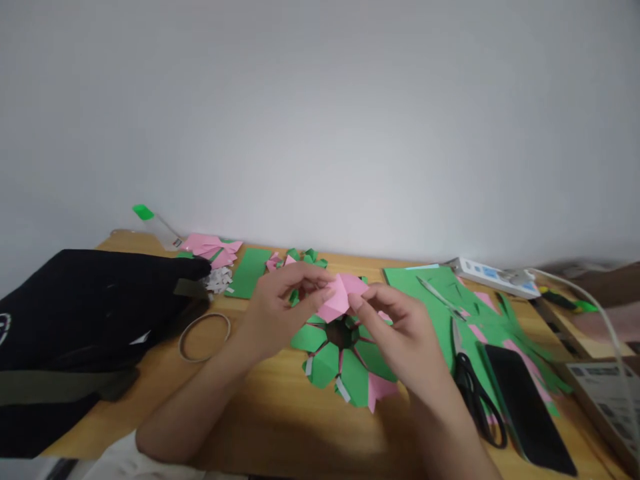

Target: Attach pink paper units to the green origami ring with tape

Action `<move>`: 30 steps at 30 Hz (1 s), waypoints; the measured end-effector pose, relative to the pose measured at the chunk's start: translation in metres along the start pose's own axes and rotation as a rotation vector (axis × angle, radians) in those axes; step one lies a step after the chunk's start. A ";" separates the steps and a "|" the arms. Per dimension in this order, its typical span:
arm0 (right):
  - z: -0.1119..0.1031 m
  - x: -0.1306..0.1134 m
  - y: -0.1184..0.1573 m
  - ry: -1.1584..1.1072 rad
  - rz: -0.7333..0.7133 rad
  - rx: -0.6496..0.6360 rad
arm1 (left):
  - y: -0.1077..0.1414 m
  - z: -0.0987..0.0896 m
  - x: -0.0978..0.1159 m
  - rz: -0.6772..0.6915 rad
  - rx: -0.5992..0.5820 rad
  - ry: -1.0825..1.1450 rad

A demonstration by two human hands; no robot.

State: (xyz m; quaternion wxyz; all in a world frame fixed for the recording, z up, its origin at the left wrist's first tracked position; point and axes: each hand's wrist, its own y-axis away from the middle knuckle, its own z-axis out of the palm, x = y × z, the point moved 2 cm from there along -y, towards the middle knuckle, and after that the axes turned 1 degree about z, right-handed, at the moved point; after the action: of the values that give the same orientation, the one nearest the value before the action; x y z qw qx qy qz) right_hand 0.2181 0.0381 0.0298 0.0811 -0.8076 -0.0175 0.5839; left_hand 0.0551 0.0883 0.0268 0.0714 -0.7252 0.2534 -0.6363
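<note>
A folded pink paper piece point(336, 301) is held up between my two hands in the middle of the head view. My left hand point(283, 310) pinches its left side between thumb and fingers. On its right side, my right hand point(395, 320) grips it with the thumb against the near face. Just beneath lies a ring of green folded paper petals point(355, 373) with a dark round opening at its centre. Small white tabs show on some petals, and a pink pointed piece point(381, 389) sticks out at the ring's lower right. My hands cover part of the ring.
Scissors point(475, 393) and a black phone point(530, 407) lie at the right by green sheets point(430, 300) and scraps. A power strip point(497, 277) stands behind. Dark cloth point(100, 307), a thin hoop point(183, 337) and pink pieces point(207, 247) are at the left.
</note>
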 end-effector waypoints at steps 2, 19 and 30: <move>-0.003 0.004 -0.002 -0.122 0.067 -0.050 | -0.001 0.001 -0.005 -0.052 -0.034 0.101; -0.004 0.005 -0.004 -0.002 0.006 -0.066 | 0.005 0.001 0.005 -0.017 -0.083 -0.111; -0.010 0.013 -0.009 -0.112 -0.037 -0.005 | -0.001 -0.006 -0.012 -0.473 -0.169 0.429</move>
State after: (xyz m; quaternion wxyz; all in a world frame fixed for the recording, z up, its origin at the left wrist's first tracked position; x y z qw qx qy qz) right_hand 0.2323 0.0474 0.0220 0.0887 -0.7733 -0.0384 0.6266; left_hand 0.0491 0.0958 0.0179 -0.1939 -0.6169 0.1392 -0.7500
